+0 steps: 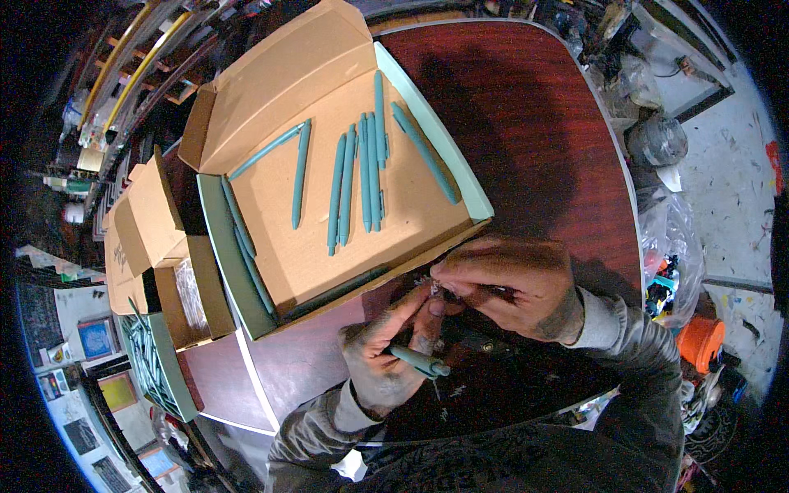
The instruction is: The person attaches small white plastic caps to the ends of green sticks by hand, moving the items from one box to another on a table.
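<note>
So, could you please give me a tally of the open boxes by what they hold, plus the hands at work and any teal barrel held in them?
Open boxes with teal pens: 2 (large box, narrow box)
Open small box with clear-wrapped contents: 1
Hands: 2 (left hand, right hand)
Teal barrel, in left hand: 1
Total: 6

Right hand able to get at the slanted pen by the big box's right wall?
Probably yes: the right hand is just outside the big box, the lid is folded back and nothing covers the slanted pen. It is busy against the left hand, though, so would likely break off first.
</note>
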A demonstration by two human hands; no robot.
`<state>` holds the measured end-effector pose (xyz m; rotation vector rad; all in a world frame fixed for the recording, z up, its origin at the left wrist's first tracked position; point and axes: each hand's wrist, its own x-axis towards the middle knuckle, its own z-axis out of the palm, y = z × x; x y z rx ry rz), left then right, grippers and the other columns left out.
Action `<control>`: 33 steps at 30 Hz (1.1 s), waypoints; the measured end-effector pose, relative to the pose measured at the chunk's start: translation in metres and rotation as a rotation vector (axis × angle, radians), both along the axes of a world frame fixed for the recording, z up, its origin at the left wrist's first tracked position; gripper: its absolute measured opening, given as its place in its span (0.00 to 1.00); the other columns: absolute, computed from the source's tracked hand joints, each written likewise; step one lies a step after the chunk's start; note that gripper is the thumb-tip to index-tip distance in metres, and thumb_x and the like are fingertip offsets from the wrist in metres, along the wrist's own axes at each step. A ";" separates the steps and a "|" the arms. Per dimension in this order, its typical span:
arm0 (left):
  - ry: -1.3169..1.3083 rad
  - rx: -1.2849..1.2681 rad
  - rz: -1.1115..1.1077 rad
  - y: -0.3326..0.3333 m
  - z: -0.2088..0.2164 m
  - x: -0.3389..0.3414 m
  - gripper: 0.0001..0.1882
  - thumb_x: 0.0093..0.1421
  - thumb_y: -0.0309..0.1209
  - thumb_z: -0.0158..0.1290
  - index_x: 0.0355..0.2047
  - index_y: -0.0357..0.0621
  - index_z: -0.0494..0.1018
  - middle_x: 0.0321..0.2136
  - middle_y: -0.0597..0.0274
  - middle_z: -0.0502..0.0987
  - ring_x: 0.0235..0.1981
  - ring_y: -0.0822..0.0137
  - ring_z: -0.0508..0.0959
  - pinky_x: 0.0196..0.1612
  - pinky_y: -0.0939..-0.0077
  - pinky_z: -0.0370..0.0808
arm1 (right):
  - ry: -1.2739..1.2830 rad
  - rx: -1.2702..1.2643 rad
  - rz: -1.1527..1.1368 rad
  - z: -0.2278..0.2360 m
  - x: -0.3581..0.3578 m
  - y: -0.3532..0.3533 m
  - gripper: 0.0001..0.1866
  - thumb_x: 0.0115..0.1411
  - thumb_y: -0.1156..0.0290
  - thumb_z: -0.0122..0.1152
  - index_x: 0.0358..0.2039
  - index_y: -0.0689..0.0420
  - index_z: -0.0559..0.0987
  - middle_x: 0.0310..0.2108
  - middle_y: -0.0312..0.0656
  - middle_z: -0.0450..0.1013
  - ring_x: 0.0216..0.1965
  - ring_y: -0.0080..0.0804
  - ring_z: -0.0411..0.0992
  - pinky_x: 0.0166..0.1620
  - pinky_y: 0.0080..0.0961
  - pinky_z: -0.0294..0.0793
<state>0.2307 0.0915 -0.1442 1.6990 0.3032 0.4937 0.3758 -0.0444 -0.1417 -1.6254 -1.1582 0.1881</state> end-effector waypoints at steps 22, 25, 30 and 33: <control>0.035 0.027 -0.119 0.008 -0.012 -0.014 0.17 0.61 0.18 0.56 0.52 0.33 0.77 0.44 0.52 0.82 0.43 0.67 0.82 0.48 0.73 0.78 | -0.005 0.054 0.047 -0.002 0.003 -0.002 0.10 0.50 0.81 0.69 0.35 0.58 0.83 0.36 0.44 0.80 0.33 0.36 0.80 0.36 0.28 0.80; 0.049 0.002 -0.131 0.008 -0.012 -0.016 0.18 0.62 0.19 0.56 0.53 0.31 0.76 0.45 0.51 0.82 0.44 0.65 0.81 0.49 0.72 0.77 | -0.004 0.064 0.054 -0.002 0.004 -0.003 0.10 0.50 0.81 0.70 0.34 0.58 0.83 0.35 0.43 0.80 0.34 0.36 0.80 0.36 0.28 0.80; 0.059 -0.086 -0.127 0.007 -0.011 -0.019 0.18 0.63 0.21 0.56 0.54 0.29 0.74 0.46 0.49 0.81 0.47 0.63 0.81 0.52 0.71 0.76 | -0.035 0.061 -0.004 0.004 0.005 -0.001 0.10 0.51 0.80 0.70 0.35 0.58 0.83 0.33 0.42 0.80 0.34 0.37 0.80 0.38 0.31 0.80; 0.018 -0.032 -0.120 0.005 -0.010 -0.015 0.19 0.63 0.22 0.56 0.54 0.29 0.74 0.48 0.49 0.80 0.49 0.62 0.81 0.54 0.70 0.75 | -0.038 -0.017 0.012 0.008 0.005 -0.004 0.10 0.51 0.79 0.72 0.35 0.59 0.82 0.32 0.43 0.80 0.34 0.39 0.80 0.39 0.32 0.80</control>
